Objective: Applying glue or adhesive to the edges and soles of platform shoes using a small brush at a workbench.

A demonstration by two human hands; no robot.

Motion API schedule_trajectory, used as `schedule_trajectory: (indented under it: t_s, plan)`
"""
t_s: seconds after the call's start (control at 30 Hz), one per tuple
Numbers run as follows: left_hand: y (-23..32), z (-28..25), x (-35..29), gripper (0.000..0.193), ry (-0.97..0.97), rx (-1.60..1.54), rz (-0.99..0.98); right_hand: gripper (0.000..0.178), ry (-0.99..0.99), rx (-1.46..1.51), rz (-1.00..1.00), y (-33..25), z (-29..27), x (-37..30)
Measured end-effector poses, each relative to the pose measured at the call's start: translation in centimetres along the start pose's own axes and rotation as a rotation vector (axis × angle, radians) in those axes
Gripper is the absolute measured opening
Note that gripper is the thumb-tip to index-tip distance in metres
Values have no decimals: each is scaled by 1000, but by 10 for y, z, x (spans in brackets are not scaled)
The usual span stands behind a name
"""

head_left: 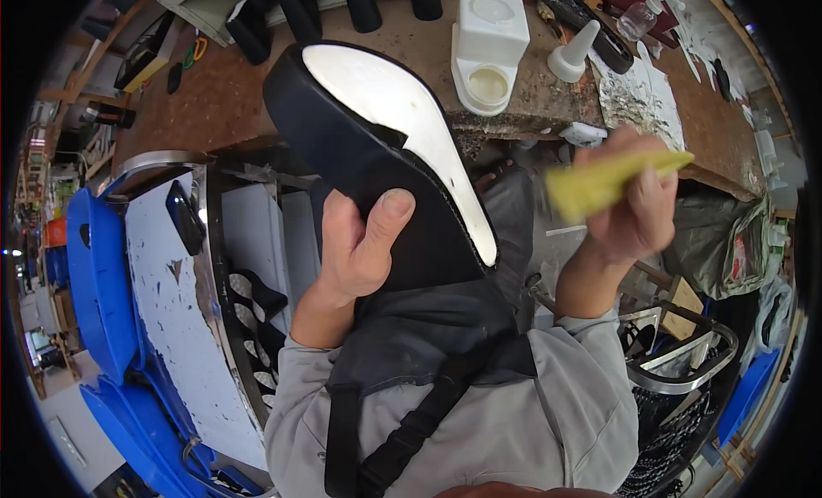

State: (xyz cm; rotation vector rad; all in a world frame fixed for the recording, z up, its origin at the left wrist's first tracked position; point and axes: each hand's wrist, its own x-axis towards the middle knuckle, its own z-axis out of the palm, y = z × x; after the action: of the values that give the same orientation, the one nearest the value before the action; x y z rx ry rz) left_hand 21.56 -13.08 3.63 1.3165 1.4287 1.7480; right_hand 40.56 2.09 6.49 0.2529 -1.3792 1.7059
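Observation:
A black boot [334, 143] is tilted over my lap, its long white sole-shaped face [381, 83] turned up. Its far rounded end reaches over the workbench edge. My left hand [355, 241] grips the near part of the boot, thumb lying across the black surface; the other fingers are mostly hidden behind it. Off to the right, apart from the boot, my right hand [638, 220] is closed on a folded yellow cloth [586, 185], which is smeared by motion.
On the brown workbench [205, 113] stand a white plastic container [492, 35], a white nozzle-topped bottle [574, 53] and several black cylindrical pieces [360, 5]. Blue bins [103, 284] and a metal-framed white board [184, 310] stand at my left. A metal-framed rack [685, 361] is at my right.

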Motion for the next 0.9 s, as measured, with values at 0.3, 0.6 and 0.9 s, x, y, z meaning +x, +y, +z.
schedule_trajectory:
  t_s: [0.3,0.6,0.9]
  plan:
    - [-2,4,12,24,114,31,-55,20,300,117,70,4,-8,-16]
    - [-121,-20,52,54,88,-685,-323,34,157,-74,1071,122,-38,-57]
    - [-168,-25,28,64,230,-319,-136,29,144,146,1198,188,-10,-50]
